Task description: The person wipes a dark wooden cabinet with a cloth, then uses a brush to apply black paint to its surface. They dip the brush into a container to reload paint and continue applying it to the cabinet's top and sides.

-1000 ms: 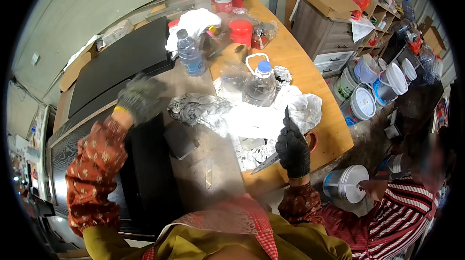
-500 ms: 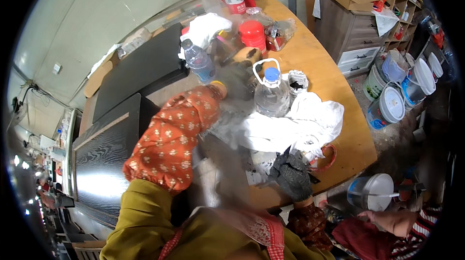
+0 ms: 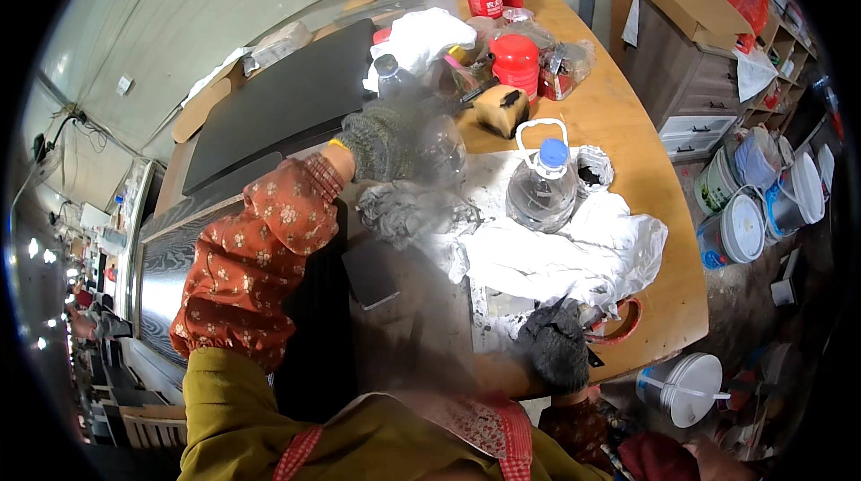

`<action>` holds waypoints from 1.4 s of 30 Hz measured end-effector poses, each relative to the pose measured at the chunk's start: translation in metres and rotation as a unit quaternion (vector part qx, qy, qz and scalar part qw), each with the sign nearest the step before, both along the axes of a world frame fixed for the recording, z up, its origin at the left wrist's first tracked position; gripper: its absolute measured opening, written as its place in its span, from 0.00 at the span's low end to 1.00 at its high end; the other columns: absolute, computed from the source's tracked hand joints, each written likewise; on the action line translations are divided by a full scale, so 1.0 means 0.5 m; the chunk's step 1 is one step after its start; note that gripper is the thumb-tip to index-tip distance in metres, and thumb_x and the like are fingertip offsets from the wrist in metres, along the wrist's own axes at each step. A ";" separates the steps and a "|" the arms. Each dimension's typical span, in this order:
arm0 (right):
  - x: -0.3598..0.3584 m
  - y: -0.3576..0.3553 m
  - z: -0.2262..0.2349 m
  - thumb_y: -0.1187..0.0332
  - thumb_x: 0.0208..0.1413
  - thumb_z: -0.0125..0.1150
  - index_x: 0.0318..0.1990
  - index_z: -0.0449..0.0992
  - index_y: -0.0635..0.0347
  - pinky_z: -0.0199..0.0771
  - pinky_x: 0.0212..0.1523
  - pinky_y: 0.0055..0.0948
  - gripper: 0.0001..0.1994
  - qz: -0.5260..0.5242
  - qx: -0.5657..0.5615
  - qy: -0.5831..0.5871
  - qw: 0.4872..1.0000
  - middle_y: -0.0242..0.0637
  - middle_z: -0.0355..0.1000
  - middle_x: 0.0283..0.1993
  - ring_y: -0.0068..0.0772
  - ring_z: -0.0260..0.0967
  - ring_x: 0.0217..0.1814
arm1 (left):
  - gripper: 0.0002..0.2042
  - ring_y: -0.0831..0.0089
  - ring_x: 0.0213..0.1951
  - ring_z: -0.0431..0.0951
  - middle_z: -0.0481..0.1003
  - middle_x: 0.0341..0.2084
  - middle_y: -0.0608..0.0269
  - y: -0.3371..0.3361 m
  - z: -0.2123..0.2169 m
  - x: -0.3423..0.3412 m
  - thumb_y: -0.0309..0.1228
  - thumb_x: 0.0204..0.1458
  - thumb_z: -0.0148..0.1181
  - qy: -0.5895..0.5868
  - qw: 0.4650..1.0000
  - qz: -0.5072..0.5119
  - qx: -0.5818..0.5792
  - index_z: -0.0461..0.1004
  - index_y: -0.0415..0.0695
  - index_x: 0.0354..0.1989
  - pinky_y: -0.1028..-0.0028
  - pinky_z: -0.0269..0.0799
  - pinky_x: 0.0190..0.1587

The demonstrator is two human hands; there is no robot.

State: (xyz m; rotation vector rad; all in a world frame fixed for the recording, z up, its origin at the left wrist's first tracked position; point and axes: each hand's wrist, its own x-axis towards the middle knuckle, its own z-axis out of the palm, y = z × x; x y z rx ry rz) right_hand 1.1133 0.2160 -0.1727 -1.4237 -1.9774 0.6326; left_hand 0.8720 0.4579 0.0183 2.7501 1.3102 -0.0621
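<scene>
My left hand (image 3: pixel 384 142), in a dark grey knit glove, hovers over the work area, smeared by motion. Its fingers are blurred. A rounded clear plastic shape (image 3: pixel 444 154) shows at its right side; whether I hold it is unclear. Just behind stands a dark-capped bottle (image 3: pixel 390 76), partly covered by the hand. Below lies a crumpled grey-smudged cloth (image 3: pixel 413 210). Gloved too, my right hand (image 3: pixel 552 346) rests at the table's front edge with curled fingers. A dark pointed bit shows at its fingertips. Red-handled scissors (image 3: pixel 623 324) lie beside it.
A blue-capped jug (image 3: pixel 543 187) stands behind a white cloth (image 3: pixel 565 248). Further back are a red container (image 3: pixel 514 64), a tan block with black smears (image 3: pixel 500 111) and a black panel (image 3: pixel 278 104). Lidded buckets (image 3: pixel 686 387) stand on the floor at right. A small dark square pad (image 3: pixel 370 275) lies in front.
My left hand has moved left, uncovering the tan block and a dark square pad. My right hand stays near the scissors. The view has shifted, and the person at lower right shows less.
</scene>
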 end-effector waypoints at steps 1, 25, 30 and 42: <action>0.001 -0.002 -0.011 0.67 0.43 0.57 0.34 0.73 0.60 0.67 0.43 0.38 0.10 0.005 0.067 -0.120 0.991 0.42 0.70 0.34 0.43 0.67 0.39 | 0.45 0.52 0.55 0.64 0.65 0.52 0.49 0.000 -0.013 -0.021 0.45 0.30 0.72 0.003 0.999 -0.025 0.022 0.58 0.45 0.60 0.62 0.61 0.58; 0.002 -0.014 -0.061 0.69 0.59 0.47 0.46 0.67 0.57 0.65 0.44 0.31 0.09 0.051 -0.095 0.255 0.961 0.36 0.64 0.42 0.32 0.62 0.41 | 0.44 0.65 0.54 0.67 0.66 0.52 0.58 -0.001 -0.073 -0.031 0.33 0.29 0.75 -0.363 0.856 0.021 -0.367 0.57 0.41 0.60 0.66 0.63 0.57; -0.032 -0.023 -0.037 0.71 0.56 0.51 0.42 0.70 0.55 0.66 0.41 0.27 0.08 0.016 -0.334 0.864 0.377 0.31 0.64 0.39 0.28 0.63 0.40 | 0.47 0.64 0.56 0.66 0.64 0.55 0.55 -0.095 0.003 -0.044 0.36 0.29 0.75 -0.422 0.815 -0.048 -0.394 0.55 0.39 0.61 0.65 0.62 0.58; -0.135 0.077 0.169 0.80 0.40 0.67 0.56 0.64 0.63 0.69 0.34 0.17 0.31 -0.004 -0.048 0.605 0.795 0.34 0.69 0.50 0.15 0.65 0.34 | 0.48 0.64 0.58 0.62 0.63 0.56 0.58 -0.218 -0.006 -0.019 0.35 0.30 0.76 -0.394 0.850 -0.039 -0.347 0.53 0.43 0.62 0.64 0.59 0.60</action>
